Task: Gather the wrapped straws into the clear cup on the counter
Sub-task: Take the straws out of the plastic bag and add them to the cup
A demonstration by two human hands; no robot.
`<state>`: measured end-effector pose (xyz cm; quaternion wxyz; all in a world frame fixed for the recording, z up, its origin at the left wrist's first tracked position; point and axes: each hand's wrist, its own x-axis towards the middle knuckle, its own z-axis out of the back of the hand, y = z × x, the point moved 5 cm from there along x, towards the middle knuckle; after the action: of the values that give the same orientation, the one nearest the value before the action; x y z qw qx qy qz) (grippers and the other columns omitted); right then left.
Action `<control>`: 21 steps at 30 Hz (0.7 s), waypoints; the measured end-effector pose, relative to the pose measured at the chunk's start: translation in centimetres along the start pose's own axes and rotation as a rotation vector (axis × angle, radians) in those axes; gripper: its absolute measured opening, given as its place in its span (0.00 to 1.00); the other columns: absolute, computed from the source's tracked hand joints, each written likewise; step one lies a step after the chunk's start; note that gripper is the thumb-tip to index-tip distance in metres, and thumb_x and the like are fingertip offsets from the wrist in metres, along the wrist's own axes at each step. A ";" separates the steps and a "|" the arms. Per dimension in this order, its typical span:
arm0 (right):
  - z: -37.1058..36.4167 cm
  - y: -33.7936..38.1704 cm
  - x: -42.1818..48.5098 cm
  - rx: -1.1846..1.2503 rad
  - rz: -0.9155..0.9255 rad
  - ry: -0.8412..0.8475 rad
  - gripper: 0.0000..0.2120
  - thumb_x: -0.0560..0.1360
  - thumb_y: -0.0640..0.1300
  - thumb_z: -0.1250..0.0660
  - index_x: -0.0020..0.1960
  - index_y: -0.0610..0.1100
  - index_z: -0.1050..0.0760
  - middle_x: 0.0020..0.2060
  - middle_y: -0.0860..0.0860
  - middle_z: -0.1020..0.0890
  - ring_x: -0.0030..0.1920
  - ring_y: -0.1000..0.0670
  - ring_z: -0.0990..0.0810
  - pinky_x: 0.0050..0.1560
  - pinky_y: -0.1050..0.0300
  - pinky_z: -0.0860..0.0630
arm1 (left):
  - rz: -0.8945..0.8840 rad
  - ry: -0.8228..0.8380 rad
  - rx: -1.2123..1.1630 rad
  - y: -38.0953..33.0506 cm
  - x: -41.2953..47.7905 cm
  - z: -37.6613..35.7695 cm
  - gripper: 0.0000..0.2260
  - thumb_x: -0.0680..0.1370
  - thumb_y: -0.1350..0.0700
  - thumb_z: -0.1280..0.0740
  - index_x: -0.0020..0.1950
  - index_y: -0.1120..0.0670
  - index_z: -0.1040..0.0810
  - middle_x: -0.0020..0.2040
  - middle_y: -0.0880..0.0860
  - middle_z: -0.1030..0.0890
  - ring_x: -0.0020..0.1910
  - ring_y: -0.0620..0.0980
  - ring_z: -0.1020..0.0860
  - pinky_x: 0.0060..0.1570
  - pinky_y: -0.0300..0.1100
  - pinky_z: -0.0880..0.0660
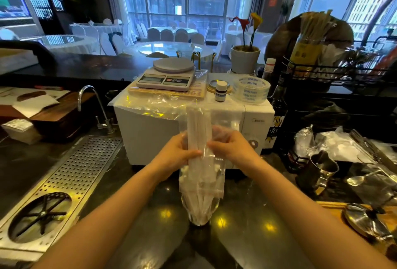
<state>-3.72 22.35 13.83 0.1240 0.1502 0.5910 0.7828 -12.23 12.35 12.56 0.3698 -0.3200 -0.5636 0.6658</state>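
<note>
A bundle of white wrapped straws [198,127] stands upright inside a clear plastic bag [202,180], its lower ends reaching down into the clear cup [200,213] on the dark counter. My left hand [177,152] grips the bundle through the bag from the left, around its middle. My right hand [231,145] pinches the bag's film on the right side at about the same height. The bag's open mouth hangs over the cup's rim. The straw tips inside the cup are partly blurred by the plastic.
Behind the cup stands a white microwave [150,131] carrying a kitchen scale [167,75], a small bottle [221,91] and a tape roll [251,90]. A perforated drain tray [71,174] and tap [94,107] are at left. A steel jug [320,172], spoons and a rack sit right.
</note>
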 end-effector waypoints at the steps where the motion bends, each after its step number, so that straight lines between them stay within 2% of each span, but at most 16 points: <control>1: -0.2 -0.4 -0.1 0.005 0.011 -0.004 0.16 0.75 0.35 0.38 0.62 0.43 0.27 0.44 0.51 0.17 0.42 0.59 0.17 0.42 0.67 0.20 | -0.002 -0.002 -0.001 0.4 0.0 0.0 0.19 0.73 0.64 0.34 0.64 0.54 0.29 0.48 0.49 0.20 0.49 0.46 0.20 0.47 0.40 0.21; 4: -0.6 -1.4 -0.3 0.051 0.044 -0.027 0.15 0.74 0.33 0.38 0.60 0.42 0.25 0.44 0.52 0.17 0.44 0.59 0.16 0.43 0.68 0.21 | -0.002 -0.007 0.005 1.5 -0.1 -0.1 0.19 0.73 0.64 0.33 0.63 0.52 0.29 0.48 0.48 0.20 0.48 0.44 0.20 0.46 0.37 0.21; 6: -0.7 -1.7 -0.5 0.072 0.050 -0.036 0.16 0.74 0.31 0.39 0.58 0.43 0.25 0.42 0.56 0.17 0.43 0.62 0.17 0.41 0.69 0.22 | 0.011 -0.008 0.013 2.1 0.0 -0.1 0.20 0.73 0.64 0.33 0.64 0.54 0.30 0.51 0.50 0.20 0.53 0.48 0.21 0.52 0.42 0.23; 9: -0.9 -2.2 -0.6 0.076 0.041 -0.044 0.18 0.74 0.31 0.39 0.55 0.51 0.25 0.42 0.59 0.17 0.43 0.63 0.17 0.40 0.70 0.23 | 0.030 -0.017 0.013 2.7 0.0 -0.1 0.21 0.73 0.63 0.33 0.65 0.54 0.31 0.51 0.49 0.21 0.54 0.49 0.22 0.53 0.41 0.24; 12: -1.0 -2.7 -0.6 0.058 0.033 -0.043 0.19 0.74 0.33 0.38 0.55 0.55 0.25 0.48 0.54 0.17 0.51 0.57 0.18 0.49 0.62 0.20 | 0.016 -0.017 0.016 2.7 0.0 -0.3 0.18 0.74 0.63 0.34 0.62 0.50 0.30 0.47 0.43 0.22 0.48 0.41 0.22 0.45 0.35 0.24; 14: -0.9 -3.0 -0.6 0.058 0.020 -0.059 0.21 0.74 0.33 0.37 0.55 0.59 0.27 0.50 0.52 0.18 0.55 0.51 0.20 0.57 0.56 0.22 | 0.000 -0.017 0.031 2.8 0.0 -0.3 0.16 0.74 0.63 0.34 0.58 0.48 0.28 0.46 0.43 0.21 0.47 0.41 0.22 0.42 0.33 0.23; 16: -0.7 -3.1 -0.6 0.031 0.013 -0.079 0.23 0.74 0.34 0.36 0.54 0.62 0.30 0.50 0.53 0.20 0.56 0.49 0.21 0.59 0.54 0.25 | -0.014 -0.025 0.054 2.6 0.0 -0.1 0.14 0.74 0.63 0.33 0.54 0.47 0.27 0.47 0.44 0.21 0.47 0.40 0.22 0.41 0.30 0.23; 18: -0.5 -3.1 -0.5 0.026 0.022 -0.077 0.23 0.73 0.34 0.36 0.54 0.62 0.31 0.50 0.54 0.21 0.55 0.50 0.22 0.58 0.56 0.25 | -0.019 -0.020 0.035 2.5 0.0 0.0 0.14 0.74 0.64 0.33 0.54 0.47 0.26 0.49 0.46 0.20 0.48 0.39 0.21 0.43 0.30 0.23; 21: -0.3 -2.8 -0.6 0.032 0.036 -0.076 0.20 0.73 0.34 0.34 0.56 0.57 0.30 0.49 0.54 0.20 0.52 0.53 0.21 0.51 0.62 0.23 | -0.020 -0.002 0.012 2.1 0.1 0.0 0.12 0.74 0.64 0.34 0.51 0.47 0.24 0.51 0.51 0.19 0.51 0.45 0.20 0.47 0.34 0.22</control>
<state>-3.22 22.68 10.98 0.1297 0.1926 0.5954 0.7691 -12.55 12.20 10.47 0.3776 -0.3114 -0.5633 0.6657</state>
